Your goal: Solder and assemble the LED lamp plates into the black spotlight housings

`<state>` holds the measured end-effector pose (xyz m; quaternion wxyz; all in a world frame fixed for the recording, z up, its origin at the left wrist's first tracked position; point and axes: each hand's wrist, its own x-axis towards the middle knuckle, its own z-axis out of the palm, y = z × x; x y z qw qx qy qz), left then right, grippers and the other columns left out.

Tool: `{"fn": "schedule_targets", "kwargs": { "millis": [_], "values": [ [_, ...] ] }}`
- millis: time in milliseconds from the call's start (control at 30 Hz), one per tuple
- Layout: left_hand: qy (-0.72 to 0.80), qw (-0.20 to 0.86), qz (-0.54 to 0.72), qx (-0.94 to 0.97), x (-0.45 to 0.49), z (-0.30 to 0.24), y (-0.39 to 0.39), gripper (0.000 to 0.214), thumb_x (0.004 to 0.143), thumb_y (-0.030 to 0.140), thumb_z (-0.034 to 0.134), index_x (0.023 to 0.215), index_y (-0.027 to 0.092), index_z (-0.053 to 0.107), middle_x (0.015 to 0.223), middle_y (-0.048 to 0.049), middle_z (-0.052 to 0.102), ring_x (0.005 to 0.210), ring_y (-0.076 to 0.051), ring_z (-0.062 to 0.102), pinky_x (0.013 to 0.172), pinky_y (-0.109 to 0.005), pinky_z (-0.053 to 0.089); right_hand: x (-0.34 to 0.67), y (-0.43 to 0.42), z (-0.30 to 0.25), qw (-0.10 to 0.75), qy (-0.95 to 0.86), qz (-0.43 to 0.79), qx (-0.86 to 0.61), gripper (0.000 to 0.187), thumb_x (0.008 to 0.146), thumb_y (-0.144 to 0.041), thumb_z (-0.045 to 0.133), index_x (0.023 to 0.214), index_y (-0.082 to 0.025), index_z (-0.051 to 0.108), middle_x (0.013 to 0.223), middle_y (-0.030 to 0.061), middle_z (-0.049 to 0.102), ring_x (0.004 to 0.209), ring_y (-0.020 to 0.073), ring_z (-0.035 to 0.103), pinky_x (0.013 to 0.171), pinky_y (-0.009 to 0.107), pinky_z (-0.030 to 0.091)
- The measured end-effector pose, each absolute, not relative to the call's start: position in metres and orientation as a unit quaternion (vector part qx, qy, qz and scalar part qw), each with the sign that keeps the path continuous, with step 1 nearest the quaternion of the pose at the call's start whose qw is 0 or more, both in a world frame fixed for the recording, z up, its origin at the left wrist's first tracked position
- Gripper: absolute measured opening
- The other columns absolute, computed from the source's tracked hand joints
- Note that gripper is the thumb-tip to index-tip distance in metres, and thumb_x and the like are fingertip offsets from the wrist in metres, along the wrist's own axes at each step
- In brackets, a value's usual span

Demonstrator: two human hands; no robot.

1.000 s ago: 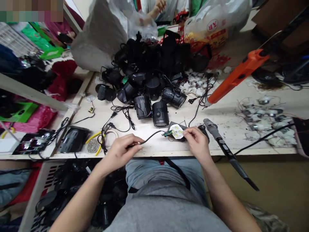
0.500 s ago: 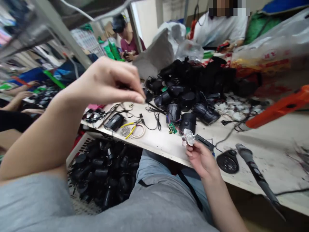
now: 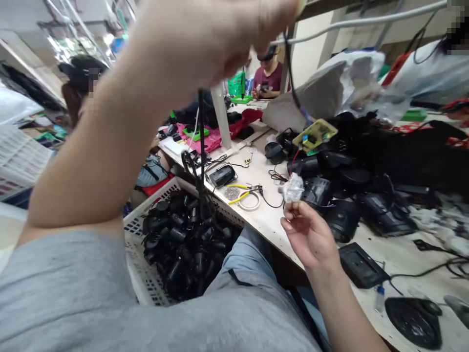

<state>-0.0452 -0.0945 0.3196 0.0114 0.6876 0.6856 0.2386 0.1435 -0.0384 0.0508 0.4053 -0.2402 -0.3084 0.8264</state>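
Pinching what, the right hand [image 3: 309, 234]?

A white LED plate [image 3: 293, 189], gripped between thumb and fingertips and held up just over the front edge of the table [image 3: 269, 215]. Other fingers loosely curled.

And the left hand [image 3: 216, 29]?

Raised close to the camera, fingers curled and blurred; its exact grip cannot be told. A black cord [image 3: 292, 73] runs down from the fingertips toward a yellow-green circuit board [image 3: 315, 134], which sits over a heap of black lamp housings [image 3: 342, 220]. Contact between board and housings cannot be told. Further black cables [image 3: 201, 142] hang behind the left forearm, above a white basket [image 3: 135, 230] packed with more housings.

What lies near the hands on the table?

Yellow-handled pliers [image 3: 244, 194] beside a pale wire ring [image 3: 252, 205], a round mesh disc [image 3: 231, 193] and a black box [image 3: 223, 176], all left of the right hand. To its right, a flat black case [image 3: 361, 266] lies near the front edge.

Anyone else in view?

Across the room, a co-worker in a maroon shirt [image 3: 269, 80], hands low. At far right, a second co-worker's white sleeve [image 3: 436, 80], beyond a grey bag [image 3: 308, 98].
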Motion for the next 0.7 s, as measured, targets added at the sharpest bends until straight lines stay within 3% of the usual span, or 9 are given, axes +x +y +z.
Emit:
{"fn": "schedule_targets", "kwargs": {
  "millis": [33, 67, 100, 133, 267, 367, 467, 567, 700],
  "values": [
    [0.67, 0.026, 0.319, 0.67, -0.044, 0.309, -0.1, 0.046, 0.094, 0.05, 0.049, 0.074, 0.011, 0.064, 0.062, 0.0065, 0.051, 0.123, -0.026, 0.063, 0.089, -0.033, 0.046, 0.138, -0.041, 0.047, 0.394, -0.321, 0.825, -0.248, 0.04, 0.055, -0.044, 0.091, 0.071, -0.018, 0.065, 0.077, -0.0002, 0.063, 0.065, 0.0086, 0.054, 0.05, 0.019, 0.041],
    [0.66, 0.062, 0.361, 0.656, -0.043, 0.297, -0.104, 0.04, 0.091, 0.048, 0.06, 0.073, 0.012, 0.062, 0.058, 0.0065, 0.049, 0.088, -0.021, 0.074, 0.07, -0.027, 0.049, 0.133, -0.046, 0.042, 0.376, -0.344, 0.821, -0.257, 0.042, 0.053, -0.046, 0.091, 0.072, -0.018, 0.066, 0.08, 0.0008, 0.064, 0.067, 0.0096, 0.056, 0.052, 0.02, 0.043],
    [0.666, 0.105, 0.377, 0.635, -0.045, 0.284, -0.108, 0.037, 0.089, 0.046, 0.066, 0.073, 0.012, 0.061, 0.056, 0.0062, 0.049, 0.062, -0.013, 0.069, 0.055, -0.021, 0.044, 0.128, -0.051, 0.037, 0.351, -0.379, 0.814, -0.265, 0.043, 0.053, -0.049, 0.09, 0.074, -0.018, 0.068, 0.083, 0.0016, 0.066, 0.07, 0.0108, 0.057, 0.055, 0.021, 0.045],
    [0.685, 0.142, 0.369, 0.612, -0.05, 0.273, -0.113, 0.037, 0.09, 0.046, 0.068, 0.075, 0.013, 0.062, 0.055, 0.0052, 0.05, 0.051, -0.008, 0.061, 0.049, -0.018, 0.038, 0.124, -0.058, 0.031, 0.32, -0.42, 0.805, -0.27, 0.044, 0.055, -0.051, 0.089, 0.077, -0.019, 0.07, 0.085, 0.0023, 0.067, 0.074, 0.012, 0.059, 0.058, 0.021, 0.046],
    [0.791, 0.1, 0.295, 0.527, -0.088, 0.24, -0.139, 0.044, 0.09, 0.057, 0.068, 0.088, 0.013, 0.071, 0.065, -0.0023, 0.058, 0.061, -0.014, 0.065, 0.051, -0.025, 0.046, 0.117, -0.084, 0.007, 0.21, -0.53, 0.775, -0.272, 0.041, 0.062, -0.052, 0.086, 0.081, -0.018, 0.073, 0.076, 0.0025, 0.067, 0.071, 0.0142, 0.059, 0.062, 0.025, 0.048],
    [0.82, 0.1, 0.267, 0.496, -0.133, 0.238, -0.172, 0.053, 0.082, 0.066, 0.072, 0.088, 0.014, 0.073, 0.06, -0.0031, 0.057, 0.064, -0.018, 0.066, 0.054, -0.03, 0.05, 0.123, -0.091, -0.01, 0.183, -0.542, 0.771, -0.28, 0.042, 0.063, -0.055, 0.085, 0.074, -0.017, 0.071, 0.067, 0.0019, 0.063, 0.065, 0.0141, 0.056, 0.06, 0.026, 0.046],
    [0.848, 0.126, 0.25, 0.45, -0.179, 0.25, -0.206, 0.062, 0.075, 0.073, 0.074, 0.087, 0.013, 0.074, 0.053, 0.0, 0.052, 0.056, -0.012, 0.056, 0.055, -0.03, 0.05, 0.133, -0.088, -0.023, 0.174, -0.552, 0.76, -0.296, 0.045, 0.065, -0.06, 0.083, 0.073, -0.017, 0.07, 0.068, 0.002, 0.063, 0.064, 0.0137, 0.054, 0.06, 0.026, 0.045],
    [0.883, 0.104, 0.245, 0.387, -0.217, 0.266, -0.227, 0.061, 0.08, 0.068, 0.073, 0.09, 0.009, 0.072, 0.05, 0.0052, 0.044, 0.055, -0.004, 0.044, 0.063, -0.031, 0.05, 0.144, -0.082, -0.033, 0.17, -0.568, 0.735, -0.329, 0.046, 0.068, -0.062, 0.08, 0.076, -0.018, 0.071, 0.07, 0.0025, 0.063, 0.065, 0.0147, 0.054, 0.063, 0.026, 0.046],
    [0.922, 0.069, 0.226, 0.307, -0.259, 0.277, -0.226, 0.042, 0.092, 0.046, 0.072, 0.095, 0.004, 0.071, 0.055, 0.0071, 0.044, 0.059, -0.001, 0.04, 0.075, -0.034, 0.049, 0.155, -0.076, -0.044, 0.136, -0.58, 0.711, -0.373, 0.052, 0.065, -0.069, 0.079, 0.075, -0.019, 0.073, 0.071, 0.0045, 0.064, 0.068, 0.0171, 0.057, 0.065, 0.027, 0.049]
  ]
}}
